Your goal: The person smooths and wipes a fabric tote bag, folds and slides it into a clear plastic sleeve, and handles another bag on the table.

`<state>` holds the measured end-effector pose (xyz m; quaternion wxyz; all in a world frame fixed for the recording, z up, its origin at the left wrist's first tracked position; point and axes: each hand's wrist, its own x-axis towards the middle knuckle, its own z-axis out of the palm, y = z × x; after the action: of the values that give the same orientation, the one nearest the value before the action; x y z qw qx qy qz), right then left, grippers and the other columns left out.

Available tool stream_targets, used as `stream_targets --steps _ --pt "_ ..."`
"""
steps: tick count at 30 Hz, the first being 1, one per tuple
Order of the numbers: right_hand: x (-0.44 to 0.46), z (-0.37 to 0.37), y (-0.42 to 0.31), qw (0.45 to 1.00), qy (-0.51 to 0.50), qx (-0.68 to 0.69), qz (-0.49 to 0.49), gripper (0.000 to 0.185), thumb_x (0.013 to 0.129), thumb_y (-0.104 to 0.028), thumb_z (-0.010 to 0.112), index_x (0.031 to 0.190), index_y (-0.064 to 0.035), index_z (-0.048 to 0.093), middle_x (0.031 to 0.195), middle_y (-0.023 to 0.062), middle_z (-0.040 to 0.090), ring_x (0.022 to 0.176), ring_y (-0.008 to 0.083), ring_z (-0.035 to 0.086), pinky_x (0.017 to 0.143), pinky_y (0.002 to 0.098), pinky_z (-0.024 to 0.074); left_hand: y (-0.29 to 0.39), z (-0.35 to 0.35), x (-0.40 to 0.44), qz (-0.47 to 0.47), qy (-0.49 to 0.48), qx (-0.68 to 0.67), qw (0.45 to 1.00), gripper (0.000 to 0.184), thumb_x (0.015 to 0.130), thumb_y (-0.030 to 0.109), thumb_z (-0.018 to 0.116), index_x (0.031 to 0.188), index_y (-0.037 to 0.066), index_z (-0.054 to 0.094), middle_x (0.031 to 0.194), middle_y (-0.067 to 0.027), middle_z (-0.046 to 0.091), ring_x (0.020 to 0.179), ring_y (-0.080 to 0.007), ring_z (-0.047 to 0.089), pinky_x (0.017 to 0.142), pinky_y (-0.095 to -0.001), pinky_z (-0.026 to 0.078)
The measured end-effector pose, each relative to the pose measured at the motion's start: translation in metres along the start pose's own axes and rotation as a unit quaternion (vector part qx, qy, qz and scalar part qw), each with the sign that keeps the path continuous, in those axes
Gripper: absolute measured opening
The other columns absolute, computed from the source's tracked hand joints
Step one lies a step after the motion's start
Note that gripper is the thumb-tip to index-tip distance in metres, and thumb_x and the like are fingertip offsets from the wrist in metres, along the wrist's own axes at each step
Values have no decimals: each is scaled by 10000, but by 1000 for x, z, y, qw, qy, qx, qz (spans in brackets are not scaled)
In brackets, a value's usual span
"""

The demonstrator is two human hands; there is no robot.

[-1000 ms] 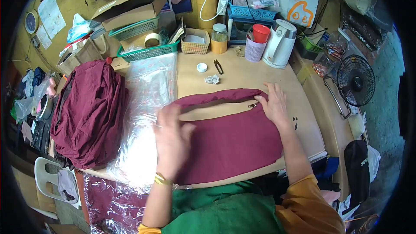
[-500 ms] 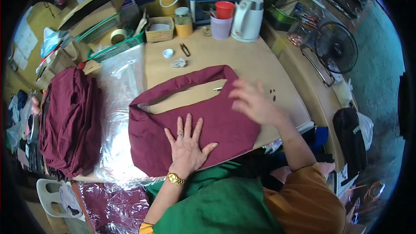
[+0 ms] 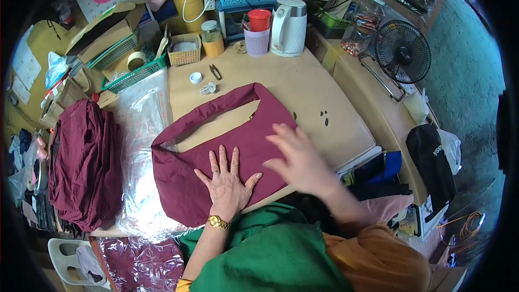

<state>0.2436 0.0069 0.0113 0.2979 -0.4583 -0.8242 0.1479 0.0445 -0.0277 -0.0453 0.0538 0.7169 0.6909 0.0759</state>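
A maroon fabric shoulder bag (image 3: 216, 157) lies flat on the tan table, its strap looped toward the back. My left hand (image 3: 227, 186) presses on the bag's front with fingers spread; a gold watch (image 3: 219, 221) is on that wrist. Over the bag's right side is my right hand (image 3: 296, 159), blurred, its fingers apart and nothing seen in them. Whether it touches the cloth I cannot tell. A small metallic piece shows at the bag's opening, near the strap's right end.
Clear plastic sheets (image 3: 143, 151) lie left of the bag, beside a pile of maroon bags (image 3: 84, 165). Snips (image 3: 215, 72), a white lid (image 3: 195, 78) and a crumpled scrap (image 3: 208, 88) lie behind. A kettle (image 3: 288, 27) and fan (image 3: 403, 51) stand farther back.
My right hand has moved down and nearer to me over the bag's right side. My left hand stays spread on the bag. The camera view has shifted slightly.
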Motion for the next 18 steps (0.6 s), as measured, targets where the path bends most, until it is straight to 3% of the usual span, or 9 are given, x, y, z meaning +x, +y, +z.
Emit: stream_targets --steps 3,6,8,10,11,14,15,16,18 --pt "-13 58 2 977 -76 -193 44 829 908 -565 579 1460 25 397 1555 290 279 1460 473 205 1172 632 124 0 -7 -5 -28 -19 10 999 788 945 593 483 1562 140 298 1627 -178 210 1514 -397 126 1109 -757 88" --pt "-20 69 15 979 -87 -178 34 831 914 -568 566 1466 28 393 1555 292 284 1472 456 193 1175 634 102 -15 -17 9 -12 -101 25 994 695 970 487 492 1539 117 341 1609 -202 246 1508 -409 149 1099 -764 110" --pt "-20 70 19 980 -80 -178 31 820 915 -560 568 1463 28 405 1559 291 280 1458 459 239 1183 602 145 -5 -32 29 52 -67 88 993 587 991 374 496 1504 108 396 1603 -191 270 1501 -404 186 1127 -714 155" --pt "-12 60 21 979 -147 -126 57 779 918 -532 582 1450 18 436 1551 289 306 1427 467 309 1186 543 214 14 -40 60 189 -12 -56 980 518 999 297 497 1474 98 436 1605 -170 277 1496 -388 216 1157 -644 193" --pt "-11 60 29 990 -74 -119 13 643 929 -476 600 1338 15 531 1467 293 416 1346 469 419 1106 518 344 23 -38 78 190 -13 -55 980 518 999 297 497 1474 98 436 1605 -170 277 1496 -388 216 1157 -644 193" --pt "-9 10 23 993 42 -40 102 504 928 -445 619 1167 -2 592 1359 285 499 1297 446 458 1002 544 394 38 -8 124 275 -2 -42 960 517 1012 262 476 1498 105 399 1611 -154 271 1498 -372 220 1180 -594 197" --pt "-12 3 33 978 111 -113 139 473 916 -427 654 1120 -14 547 1058 237 636 1057 388 608 864 520 452 41 2 132 289 8 -34 957 538 1013 274 473 1515 112 367 1617 -154 252 1501 -374 208 1180 -602 189" --pt "-15 -4 45 977 109 -114 144 473 916 -427 654 1120 -14 547 1058 237 636 1057 388 608 864 520 452 46 7 137 302 18 -28 953 560 1015 286 469 1533 119 335 1624 -155 233 1504 -377 197 1179 -611 181" --pt "-21 -11 68 927 21 131 350 558 902 -437 681 1201 -12 478 750 157 648 790 375 650 755 485 497 51 17 134 288 1 -31 957 608 1023 318 458 1561 115 262 1639 -150 187 1510 -376 174 1183 -614 167"
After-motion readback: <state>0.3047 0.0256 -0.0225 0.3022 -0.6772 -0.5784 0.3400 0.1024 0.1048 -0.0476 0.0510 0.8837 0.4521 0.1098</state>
